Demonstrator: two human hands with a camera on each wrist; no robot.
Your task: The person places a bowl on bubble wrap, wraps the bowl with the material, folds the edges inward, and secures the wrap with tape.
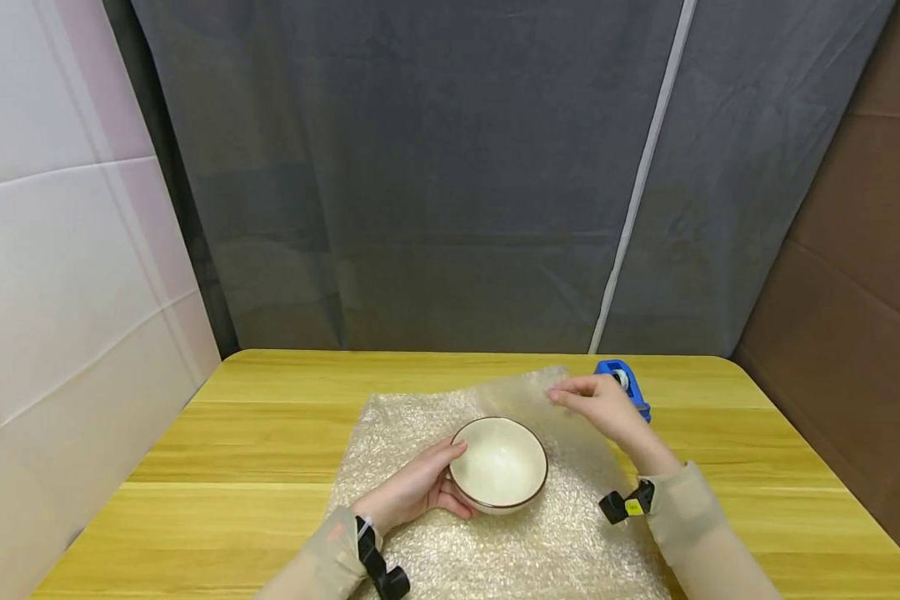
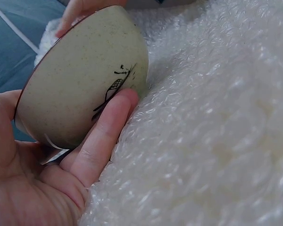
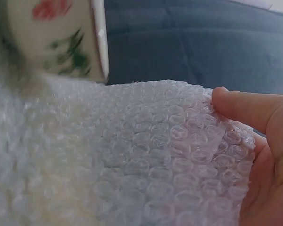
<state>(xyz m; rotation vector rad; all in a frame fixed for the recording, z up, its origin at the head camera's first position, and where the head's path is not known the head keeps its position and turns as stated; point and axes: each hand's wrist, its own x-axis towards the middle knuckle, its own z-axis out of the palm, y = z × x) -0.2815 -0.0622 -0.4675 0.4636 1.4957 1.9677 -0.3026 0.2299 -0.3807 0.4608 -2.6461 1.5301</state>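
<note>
A cream bowl (image 1: 499, 463) with a brown rim is held tilted over a sheet of bubble wrap (image 1: 420, 421). My left hand (image 1: 420, 483) grips the bowl by its left side, thumb at the rim and fingers beneath. In the left wrist view the bowl (image 2: 85, 75) shows a dark painted motif on its outer wall, close to the wrap. My right hand (image 1: 603, 408) pinches the far right edge of the wrap and lifts it. The right wrist view shows the thumb and fingers (image 3: 245, 106) on either side of the bubble wrap (image 3: 155, 150).
A blue tape dispenser (image 1: 617, 371) stands behind my right hand, partly hidden by it. The wooden table (image 1: 217, 467) extends on both sides of the wrap. A grey curtain (image 1: 435, 183) hangs behind, with a white panel (image 1: 75, 250) left and a brown panel (image 1: 855, 292) right.
</note>
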